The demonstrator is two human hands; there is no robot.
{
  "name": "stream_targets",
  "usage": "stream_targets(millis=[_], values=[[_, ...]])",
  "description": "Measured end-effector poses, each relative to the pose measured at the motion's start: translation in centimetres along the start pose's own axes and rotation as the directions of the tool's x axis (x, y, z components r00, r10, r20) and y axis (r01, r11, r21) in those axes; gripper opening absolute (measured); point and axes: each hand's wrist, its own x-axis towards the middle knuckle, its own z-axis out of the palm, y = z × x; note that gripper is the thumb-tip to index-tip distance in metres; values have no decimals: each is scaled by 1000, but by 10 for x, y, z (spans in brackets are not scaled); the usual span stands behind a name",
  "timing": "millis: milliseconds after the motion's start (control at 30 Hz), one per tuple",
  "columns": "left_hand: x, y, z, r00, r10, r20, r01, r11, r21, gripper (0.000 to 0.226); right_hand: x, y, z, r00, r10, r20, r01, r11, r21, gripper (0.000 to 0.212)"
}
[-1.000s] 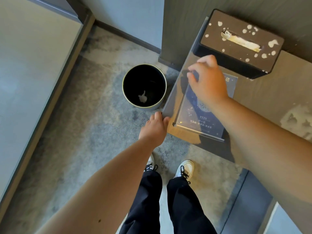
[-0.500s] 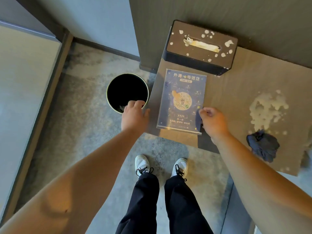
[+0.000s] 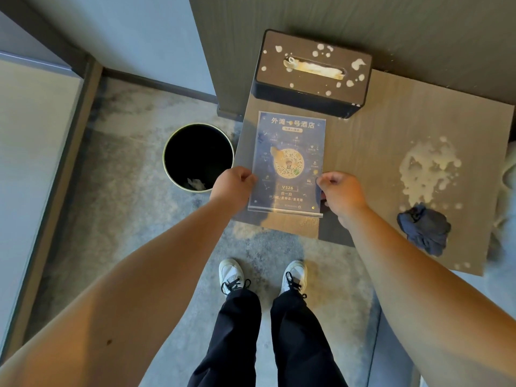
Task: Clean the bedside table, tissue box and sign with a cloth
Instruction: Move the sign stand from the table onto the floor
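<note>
Grey carpet runs under a wooden table [image 3: 363, 152] set against a dark wall. Both hands pinch the blue sign [image 3: 289, 160] by its lower edges — left hand [image 3: 233, 185], right hand [image 3: 342, 192] — near the table's front. Behind it sits the tissue box [image 3: 312, 76], spattered white. A dark cloth [image 3: 424, 233] lies beside a white spill [image 3: 427, 169]. On the floor stands a bin [image 3: 170, 152].

In the middle of the frame the sign [image 3: 289, 160] is deep blue with pale lettering and a round yellow-gold patch at its centre. The tissue box [image 3: 312, 72] above it is dark brown, speckled with white blobs. The bench [image 3: 371, 152] is light wood grain with a creamy white splatter at right. The cloth [image 3: 423, 233] is dark blue-grey. The bin [image 3: 198, 157] at left is black inside with a pale rim. The floor [image 3: 125, 196] is mottled grey.
</note>
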Motion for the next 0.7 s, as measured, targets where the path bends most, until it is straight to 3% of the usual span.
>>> stream_targets(millis=[333, 700], values=[[-28, 7, -6, 995, -61, -80, 49, 988, -145, 18, -8, -16, -11, 993, -82, 83, 85, 996, -39, 21], [-103, -32, -25, 935, -233, -267, 83, 877, -473, 16, -33, -66, 18, 902, -312, 299, 377, 905, -195, 17]])
